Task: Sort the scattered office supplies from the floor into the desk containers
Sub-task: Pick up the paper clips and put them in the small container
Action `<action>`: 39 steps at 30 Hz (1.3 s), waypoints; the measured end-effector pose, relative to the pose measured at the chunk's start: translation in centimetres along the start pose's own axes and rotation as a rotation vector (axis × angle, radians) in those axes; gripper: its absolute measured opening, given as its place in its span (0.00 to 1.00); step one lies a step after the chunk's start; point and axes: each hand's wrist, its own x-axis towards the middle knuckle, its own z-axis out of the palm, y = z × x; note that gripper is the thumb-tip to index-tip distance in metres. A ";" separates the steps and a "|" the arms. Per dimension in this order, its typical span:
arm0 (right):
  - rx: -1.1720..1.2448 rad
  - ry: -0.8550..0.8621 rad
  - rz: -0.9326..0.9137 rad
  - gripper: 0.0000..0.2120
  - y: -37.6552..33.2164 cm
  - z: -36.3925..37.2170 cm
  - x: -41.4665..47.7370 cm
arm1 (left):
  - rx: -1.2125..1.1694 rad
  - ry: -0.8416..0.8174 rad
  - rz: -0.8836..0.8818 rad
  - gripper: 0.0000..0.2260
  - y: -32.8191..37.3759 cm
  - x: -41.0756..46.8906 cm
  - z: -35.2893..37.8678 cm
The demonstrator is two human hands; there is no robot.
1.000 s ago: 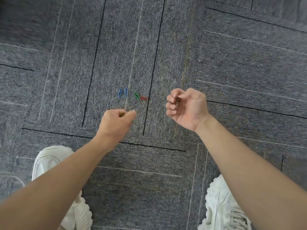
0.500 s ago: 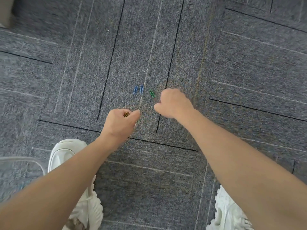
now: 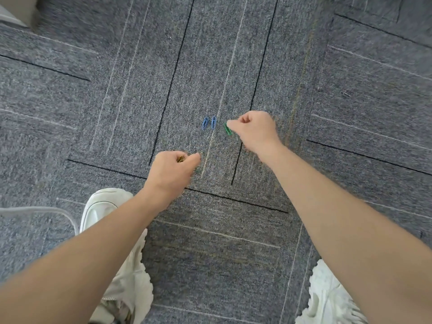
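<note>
Two blue paper clips (image 3: 209, 123) lie side by side on the grey carpet. Just to their right lies a green paper clip (image 3: 227, 129). My right hand (image 3: 253, 130) is curled into a fist, and its fingertips pinch the green clip's upper end. The red clip seen earlier is out of sight, under or inside that hand. My left hand (image 3: 171, 173) hovers nearer to me, below the blue clips, gripping small yellow paper clips (image 3: 181, 159) between thumb and curled fingers.
A single silver paper clip (image 3: 345, 94) lies on the carpet far to the right. My white shoes (image 3: 109, 206) (image 3: 327, 298) stand at the bottom left and bottom right. A pale curved cable (image 3: 46, 209) runs at the left edge. No desk containers are in view.
My right hand turned over and dropped from the right onto the red and green clips, covering the red one. The left hand kept its yellow clips and barely moved.
</note>
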 end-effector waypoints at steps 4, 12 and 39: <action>-0.464 0.006 -0.154 0.15 -1.5 2.1 0.0 | -0.023 0.004 0.006 0.16 -0.2 -0.1 -0.3; 0.840 -0.363 0.085 0.08 -0.2 1.1 -0.5 | -0.038 0.010 0.022 0.13 -0.3 -0.2 -0.9; -0.100 -0.082 0.076 0.11 -5.5 5.9 1.2 | -0.089 0.032 -0.021 0.13 -0.4 0.1 -2.8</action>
